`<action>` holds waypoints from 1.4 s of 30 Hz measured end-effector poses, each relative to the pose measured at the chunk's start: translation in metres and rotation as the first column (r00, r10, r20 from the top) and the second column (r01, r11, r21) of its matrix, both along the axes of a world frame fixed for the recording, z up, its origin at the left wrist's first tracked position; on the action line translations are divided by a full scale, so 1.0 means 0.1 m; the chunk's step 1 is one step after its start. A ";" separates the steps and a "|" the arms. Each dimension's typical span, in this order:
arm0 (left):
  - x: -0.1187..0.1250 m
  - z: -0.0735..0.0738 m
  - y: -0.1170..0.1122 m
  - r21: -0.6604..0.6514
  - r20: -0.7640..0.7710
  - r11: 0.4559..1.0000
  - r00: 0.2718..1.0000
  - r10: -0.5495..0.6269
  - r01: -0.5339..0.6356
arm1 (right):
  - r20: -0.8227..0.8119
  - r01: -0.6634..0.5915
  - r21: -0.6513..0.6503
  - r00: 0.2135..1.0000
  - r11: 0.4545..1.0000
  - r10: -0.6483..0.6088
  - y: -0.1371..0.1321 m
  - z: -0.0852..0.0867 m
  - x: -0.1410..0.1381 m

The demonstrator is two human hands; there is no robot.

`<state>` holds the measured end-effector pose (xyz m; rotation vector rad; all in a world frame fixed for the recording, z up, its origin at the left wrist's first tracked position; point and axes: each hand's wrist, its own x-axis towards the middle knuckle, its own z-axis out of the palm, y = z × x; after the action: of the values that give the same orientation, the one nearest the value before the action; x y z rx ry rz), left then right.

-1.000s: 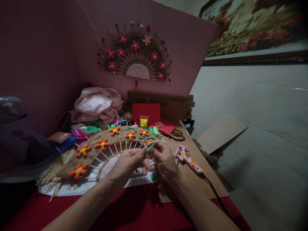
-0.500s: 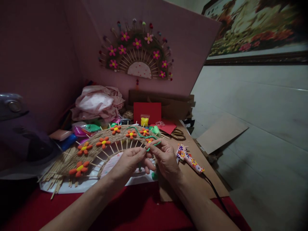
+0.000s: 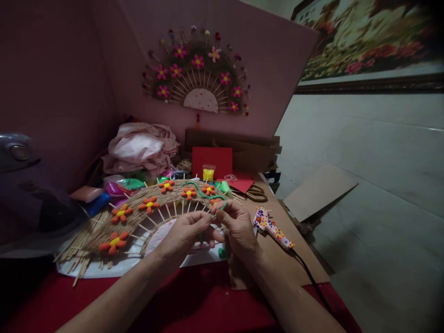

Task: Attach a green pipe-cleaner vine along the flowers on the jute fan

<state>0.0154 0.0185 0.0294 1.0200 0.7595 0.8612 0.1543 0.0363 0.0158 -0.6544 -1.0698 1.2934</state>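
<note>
A thin green strand (image 3: 207, 196), which looks like soft modelling clay, curves over the right part of a twine-covered half-round fan (image 3: 133, 217) and runs to my fingers. My right hand (image 3: 239, 226) pinches the strand between thumb and forefinger. My left hand (image 3: 194, 231) is close against it, thumb and forefinger closed at the strand's lower end, the other fingers loosely curled. Orange flowers with yellow centres (image 3: 149, 204) sit on the fan's twine band, and thin sticks cross its open middle. My hands cover the fan's lower right part.
A flower-patterned glue gun (image 3: 274, 229) with a black cord lies on cardboard (image 3: 298, 263) at the right. Loose sticks (image 3: 81, 263) stick out at the left. Behind are scissors (image 3: 256, 193), a yellow clay packet (image 3: 208, 174) and bundled cloth (image 3: 138, 148). A green lump (image 3: 222, 253) lies near my right wrist.
My right fingers have tipped slightly down and closer to my left fingers, and the strand's held part now bends downward between them. The fan and glue gun stay in place.
</note>
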 end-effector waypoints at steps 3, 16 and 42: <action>0.00 -0.04 0.01 0.052 0.026 0.998 0.999 0.020 -0.021 | -0.021 -0.038 -0.031 0.999 0.999 0.037 0.00 -0.01 0.00; 0.00 -0.05 0.02 0.033 0.115 0.999 0.993 0.006 -0.010 | -0.031 -0.139 -0.015 0.990 0.990 0.138 0.02 -0.08 0.00; 0.02 -0.05 0.04 0.037 0.097 0.992 0.989 0.113 -0.117 | 0.044 -0.036 0.054 0.998 0.998 0.034 0.00 -0.05 -0.01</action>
<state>0.0178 0.0221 0.0246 0.9730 0.7279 1.0220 0.1534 0.0365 0.0108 -0.6274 -1.1526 1.2807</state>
